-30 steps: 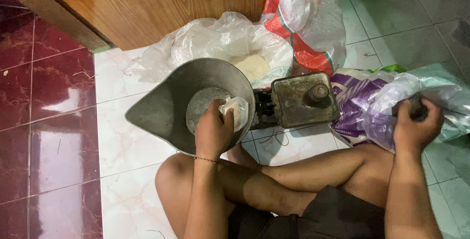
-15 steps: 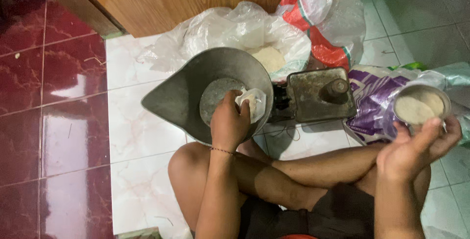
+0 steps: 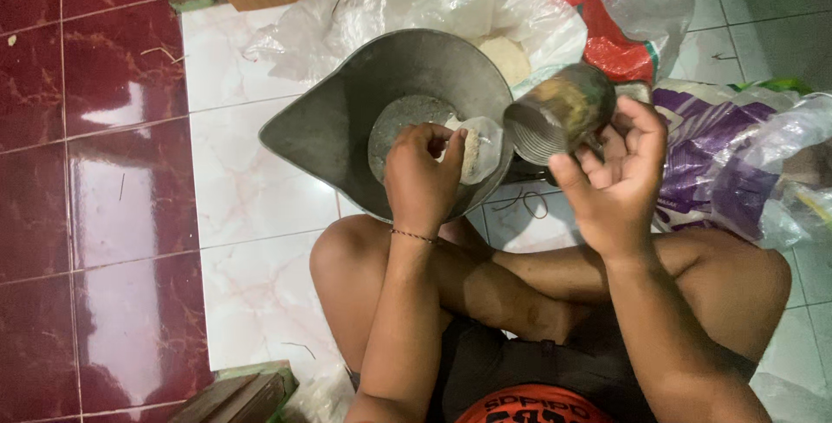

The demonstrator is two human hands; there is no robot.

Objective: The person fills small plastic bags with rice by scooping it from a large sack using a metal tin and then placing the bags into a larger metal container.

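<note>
A crumpled clear plastic bag lies on the white floor tiles near the wooden door, behind the pan. Beside it sits a red-and-white sack. A purple printed bag lies rightward, with another clear bag at the tiles' right edge.

1 head-worn camera looked steeply down from close above the seated person's lap, facing forward over the crossed legs to the tiled floor. No second view existed to share the scene.
</note>
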